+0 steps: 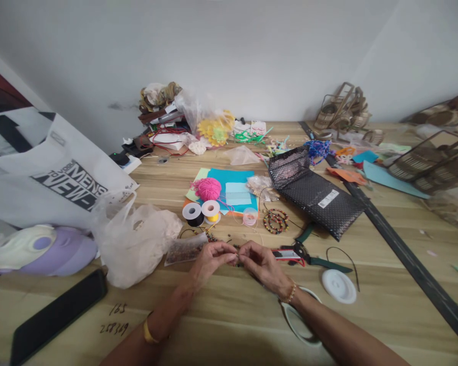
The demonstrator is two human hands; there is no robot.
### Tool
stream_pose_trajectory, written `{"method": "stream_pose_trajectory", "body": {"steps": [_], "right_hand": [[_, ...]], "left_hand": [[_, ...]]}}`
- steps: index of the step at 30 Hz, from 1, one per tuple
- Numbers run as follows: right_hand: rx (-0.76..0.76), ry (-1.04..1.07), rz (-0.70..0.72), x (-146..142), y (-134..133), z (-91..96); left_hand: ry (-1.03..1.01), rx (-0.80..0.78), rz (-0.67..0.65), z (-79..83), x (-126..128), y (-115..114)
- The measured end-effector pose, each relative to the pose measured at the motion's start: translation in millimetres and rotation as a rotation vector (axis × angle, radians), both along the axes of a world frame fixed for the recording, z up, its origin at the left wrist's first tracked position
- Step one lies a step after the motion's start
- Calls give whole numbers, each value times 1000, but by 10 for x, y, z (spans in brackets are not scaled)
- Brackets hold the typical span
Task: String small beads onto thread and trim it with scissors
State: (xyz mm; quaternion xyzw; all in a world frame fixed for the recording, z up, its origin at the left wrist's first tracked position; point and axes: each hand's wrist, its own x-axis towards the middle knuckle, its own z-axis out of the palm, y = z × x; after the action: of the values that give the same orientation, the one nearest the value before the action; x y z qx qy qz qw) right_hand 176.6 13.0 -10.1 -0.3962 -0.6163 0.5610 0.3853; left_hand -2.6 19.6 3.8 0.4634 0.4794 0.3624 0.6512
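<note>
My left hand (212,259) and my right hand (262,263) meet at the front middle of the wooden table, fingertips nearly touching. Each is closed in a pinch, and what lies between the fingertips is too small to make out. Dark beads show just behind the fingers. Beside my left hand lies a clear bag of small beads (186,249). A coiled string of colourful beads (276,221) rests beyond my right hand. A utility knife (287,254) and green-handled pliers (301,249) lie to its right. White-handled scissors (295,325) are partly under my right wrist.
Spools of black thread (193,215) and yellow thread (211,211) stand near pink yarn (207,189). A black bubble mailer (316,195) lies at right, a white lid (339,286) nearer. On the left are a plastic bag (132,244), a phone (59,317) and a purple-white object (48,250).
</note>
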Motion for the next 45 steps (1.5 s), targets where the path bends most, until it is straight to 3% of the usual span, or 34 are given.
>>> {"method": "stream_pose_trajectory", "body": {"steps": [32,45], "right_hand": [[7,-57,-16,4,16,-62],[-11,-6,-25,-7,18,-68]], "left_hand": [[96,139,-5,-77,-14,19],[86,112,23,-85,-5,23]]}}
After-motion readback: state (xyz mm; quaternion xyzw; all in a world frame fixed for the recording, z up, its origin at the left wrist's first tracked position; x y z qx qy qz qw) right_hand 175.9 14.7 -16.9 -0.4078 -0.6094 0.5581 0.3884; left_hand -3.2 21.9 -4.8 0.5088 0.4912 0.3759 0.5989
